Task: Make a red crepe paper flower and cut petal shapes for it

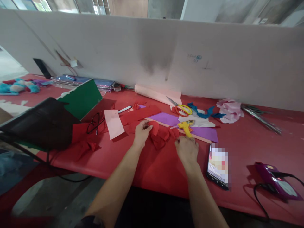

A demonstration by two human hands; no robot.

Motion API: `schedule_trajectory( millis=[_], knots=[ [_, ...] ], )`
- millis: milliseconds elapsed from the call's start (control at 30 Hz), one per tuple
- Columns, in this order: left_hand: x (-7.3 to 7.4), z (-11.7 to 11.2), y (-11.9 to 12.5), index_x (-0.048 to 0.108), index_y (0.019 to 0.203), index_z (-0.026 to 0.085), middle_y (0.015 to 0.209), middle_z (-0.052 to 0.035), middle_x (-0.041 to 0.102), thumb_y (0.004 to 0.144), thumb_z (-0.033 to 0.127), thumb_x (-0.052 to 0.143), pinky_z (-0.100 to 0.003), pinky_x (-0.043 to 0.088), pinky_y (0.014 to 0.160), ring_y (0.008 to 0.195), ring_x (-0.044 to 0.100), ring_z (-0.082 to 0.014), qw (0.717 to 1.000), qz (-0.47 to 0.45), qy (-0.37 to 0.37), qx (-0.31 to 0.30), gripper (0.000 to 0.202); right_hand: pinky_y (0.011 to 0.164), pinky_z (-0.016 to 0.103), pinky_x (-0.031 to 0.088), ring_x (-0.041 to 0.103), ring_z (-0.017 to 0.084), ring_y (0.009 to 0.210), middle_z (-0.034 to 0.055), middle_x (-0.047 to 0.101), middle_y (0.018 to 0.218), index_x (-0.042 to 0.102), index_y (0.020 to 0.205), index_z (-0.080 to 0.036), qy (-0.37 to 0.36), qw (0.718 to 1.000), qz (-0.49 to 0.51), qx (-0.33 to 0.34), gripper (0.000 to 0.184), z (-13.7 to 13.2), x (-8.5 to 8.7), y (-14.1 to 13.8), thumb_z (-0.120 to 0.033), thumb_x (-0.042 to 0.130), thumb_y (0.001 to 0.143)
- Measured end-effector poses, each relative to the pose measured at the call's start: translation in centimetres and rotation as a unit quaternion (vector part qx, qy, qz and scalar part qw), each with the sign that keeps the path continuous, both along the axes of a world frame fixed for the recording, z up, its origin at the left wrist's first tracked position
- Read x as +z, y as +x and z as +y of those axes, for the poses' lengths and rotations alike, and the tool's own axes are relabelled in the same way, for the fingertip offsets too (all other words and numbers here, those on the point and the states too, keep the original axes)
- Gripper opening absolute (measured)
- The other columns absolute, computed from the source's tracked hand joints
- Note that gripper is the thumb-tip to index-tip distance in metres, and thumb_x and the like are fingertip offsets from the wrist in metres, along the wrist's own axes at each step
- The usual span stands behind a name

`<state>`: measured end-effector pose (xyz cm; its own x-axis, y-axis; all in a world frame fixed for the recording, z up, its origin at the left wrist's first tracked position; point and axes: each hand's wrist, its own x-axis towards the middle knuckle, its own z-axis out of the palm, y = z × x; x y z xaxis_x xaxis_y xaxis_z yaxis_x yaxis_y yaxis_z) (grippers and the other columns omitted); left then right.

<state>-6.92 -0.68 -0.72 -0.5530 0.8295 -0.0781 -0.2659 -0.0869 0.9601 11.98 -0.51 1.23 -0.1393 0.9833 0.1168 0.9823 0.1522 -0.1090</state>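
My left hand [142,134] pinches the edge of a red paper piece [155,127] between thumb and fingers. Loose, curled red pieces [159,139] lie just right of it, over a red sheet. My right hand [187,150] is closed at the lower end of the handle of a yellow glue gun [186,126]. Its nozzle points left, towards the red pieces; my right fingertips are hidden beneath the hand. Purple paper [166,118] lies behind both hands, with a thin pale strip across it.
Scissors [182,109], blue scraps [206,112] and a pink roll [156,94] lie behind. A phone [217,166] and a purple corded device [276,182] are at right. Left are eyeglasses [95,124], a pink card [114,124], a marker [124,109], a green board [83,98] and a black bag-like object [42,123].
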Motion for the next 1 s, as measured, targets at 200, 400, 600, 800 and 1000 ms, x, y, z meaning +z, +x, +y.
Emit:
schedule_trajectory(
  millis=[200, 400, 600, 800, 1000],
  knots=[
    [-0.7, 0.2, 0.4, 0.065, 0.089, 0.017, 0.070, -0.0007, 0.067, 0.070, 0.010, 0.065, -0.027, 0.047, 0.068, 0.067, 0.062, -0.0142, 0.998, 0.049, -0.021, -0.044, 0.021, 0.074, 0.035, 0.045, 0.064, 0.024, 0.082, 0.0087, 0.071, 0.087, 0.065, 0.086, -0.018, -0.031, 0.948, 0.315, 0.031, 0.017, 0.7, -0.2, 0.1, -0.030, 0.054, 0.084],
    [-1.4, 0.3, 0.2, 0.068, 0.083, 0.017, 0.069, -0.0007, 0.065, 0.066, 0.008, 0.069, -0.030, 0.047, 0.072, 0.068, 0.060, -0.0161, 0.987, 0.151, -0.035, -0.033, 0.019, 0.068, 0.031, 0.046, 0.059, 0.020, 0.071, 0.0035, 0.065, 0.074, 0.061, 0.081, -0.019, -0.098, 0.796, 0.592, 0.078, 0.024, 2.1, -0.9, -2.1, -0.043, 0.061, 0.078],
    [0.0, -0.8, 0.7, 0.074, 0.094, 0.023, 0.103, -0.0075, 0.067, 0.066, 0.015, 0.075, -0.043, 0.038, 0.100, 0.106, 0.055, -0.0259, 0.949, 0.313, 0.015, 0.017, 0.028, 0.071, 0.033, 0.047, 0.060, 0.019, 0.072, 0.0044, 0.066, 0.080, 0.060, 0.086, -0.018, -0.046, 0.816, 0.571, 0.075, 0.024, 1.4, -2.0, -2.9, -0.041, 0.058, 0.082],
    [0.4, -1.3, 2.0, 0.074, 0.074, 0.019, 0.077, -0.0037, 0.066, 0.069, 0.030, 0.076, -0.032, 0.046, 0.077, 0.077, 0.058, -0.0180, 0.976, 0.131, 0.057, -0.164, 0.013, 0.076, 0.036, 0.047, 0.059, 0.021, 0.080, 0.0071, 0.066, 0.085, 0.061, 0.089, -0.018, 0.094, 0.881, 0.443, 0.136, 0.018, 0.2, -2.2, -3.6, -0.034, 0.053, 0.088],
    [0.6, -1.5, 2.4, 0.074, 0.071, 0.017, 0.070, -0.0008, 0.066, 0.066, 0.033, 0.079, -0.027, 0.044, 0.073, 0.069, 0.056, -0.0126, 0.984, -0.007, 0.045, -0.175, 0.017, 0.075, 0.035, 0.049, 0.061, 0.021, 0.081, 0.0078, 0.068, 0.087, 0.062, 0.091, -0.019, 0.098, 0.876, 0.449, 0.149, 0.017, -0.3, -1.9, -3.9, -0.032, 0.052, 0.090]
  ],
)
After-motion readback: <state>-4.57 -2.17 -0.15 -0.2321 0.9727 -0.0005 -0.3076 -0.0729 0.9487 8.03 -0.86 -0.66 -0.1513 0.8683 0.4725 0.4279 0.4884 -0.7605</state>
